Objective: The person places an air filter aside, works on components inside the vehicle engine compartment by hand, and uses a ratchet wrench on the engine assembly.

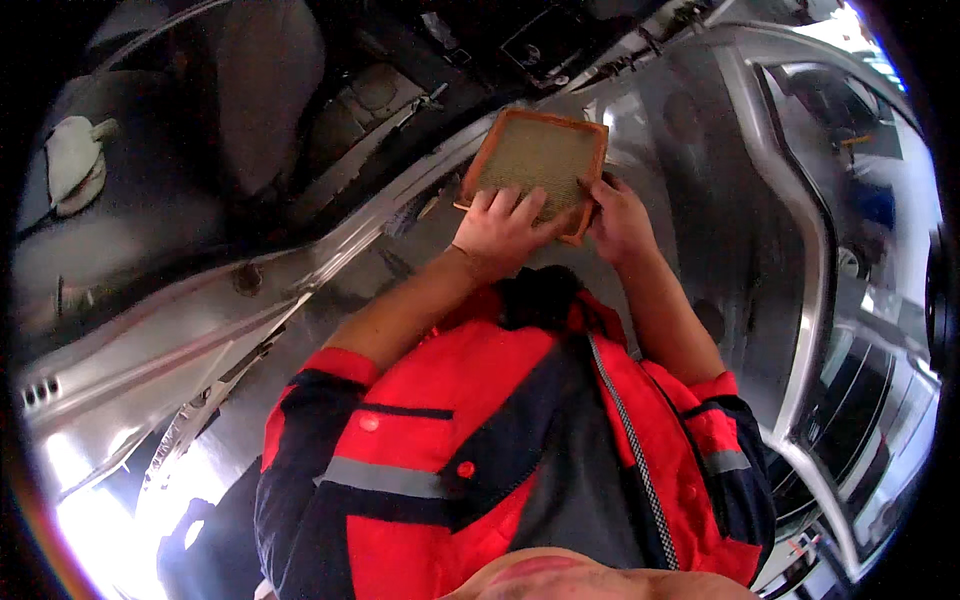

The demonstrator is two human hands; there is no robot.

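- The rectangular filter panel, with a tan, finely textured face and an orange-brown rim, is in front of the person's chest, tilted in view, near the car's sill.
- The left hand is partly open, its fingers slightly spread and laid on the panel's face by the near edge; whether it grips the panel I cannot tell.
- The right hand is mostly closed, pinching the panel's right edge near the near corner.
- Just below the hands is the person's red and dark jacket, with a grey band.
- The silver sill runs diagonally to the left of the panel.
- Beyond it is a dark seat; pale gloves lie farther left.
- A silver window frame curves on the right.
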